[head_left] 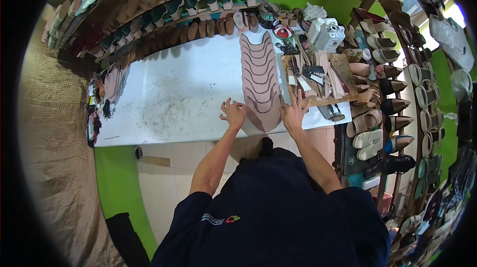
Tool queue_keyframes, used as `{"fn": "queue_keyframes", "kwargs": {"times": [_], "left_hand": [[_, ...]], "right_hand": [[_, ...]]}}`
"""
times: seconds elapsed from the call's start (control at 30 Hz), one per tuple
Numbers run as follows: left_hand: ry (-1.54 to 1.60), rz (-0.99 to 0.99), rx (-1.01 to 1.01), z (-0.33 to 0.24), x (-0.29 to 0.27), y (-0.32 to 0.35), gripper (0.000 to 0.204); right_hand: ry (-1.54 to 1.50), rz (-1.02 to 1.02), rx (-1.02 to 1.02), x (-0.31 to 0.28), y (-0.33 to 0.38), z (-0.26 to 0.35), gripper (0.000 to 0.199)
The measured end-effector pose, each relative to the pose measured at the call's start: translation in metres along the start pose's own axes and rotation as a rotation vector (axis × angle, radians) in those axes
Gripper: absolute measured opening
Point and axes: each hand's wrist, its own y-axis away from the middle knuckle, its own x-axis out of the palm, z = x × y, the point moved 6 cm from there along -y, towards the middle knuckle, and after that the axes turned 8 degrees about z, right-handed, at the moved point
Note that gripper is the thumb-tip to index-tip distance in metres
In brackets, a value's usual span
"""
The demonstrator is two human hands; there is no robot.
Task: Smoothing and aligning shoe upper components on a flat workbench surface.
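Observation:
Overlapping pinkish-brown, U-shaped shoe upper pieces run in a column down the white table. The nearest shoe upper piece lies at the front edge, its rounded end toward me. At its left side is my left hand, thumb and forefinger closed at the edge and the other fingers raised apart. My right hand pinches the opposite edge in the same way, its remaining fingers spread upward. The exact contact of the fingertips is small and hard to make out.
Right of the column, a wooden board carries strips and tools. A can and white containers stand behind. Shoe racks line the right side; shelves of shoes and lasts run along the back. Scraps lie at far left.

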Motion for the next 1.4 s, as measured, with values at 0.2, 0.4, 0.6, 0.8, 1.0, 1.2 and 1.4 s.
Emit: {"fn": "queue_keyframes", "kwargs": {"times": [0.2,0.4,0.6,0.8,1.0,1.2,1.4], "left_hand": [[-0.004,0.009,-0.005,0.000,0.006,-0.007,0.016],[-0.072,0.012,-0.054,-0.001,0.009,-0.012,0.015],[-0.118,0.026,-0.091,0.003,0.013,-0.014,0.014],[-0.132,-0.004,-0.086,0.003,0.012,-0.013,0.017],[-0.198,-0.251,0.249,-0.009,0.005,0.020,0.033],[-0.435,-0.019,0.527,-0.012,0.018,0.059,0.038],[-0.450,0.049,0.480,-0.010,0.026,0.054,0.046]], "right_hand": [[0.037,0.008,0.004,0.005,-0.002,-0.005,0.012],[0.082,0.033,0.009,0.009,-0.005,-0.006,0.016],[0.144,0.066,0.020,0.008,-0.006,-0.002,0.019],[0.108,-0.014,-0.076,0.003,0.002,0.018,0.032],[0.071,0.087,-0.150,0.019,0.027,0.035,0.033],[-0.002,0.157,-0.190,0.035,0.041,0.030,0.038],[-0.007,0.138,-0.165,0.029,0.039,0.030,0.040]]}}
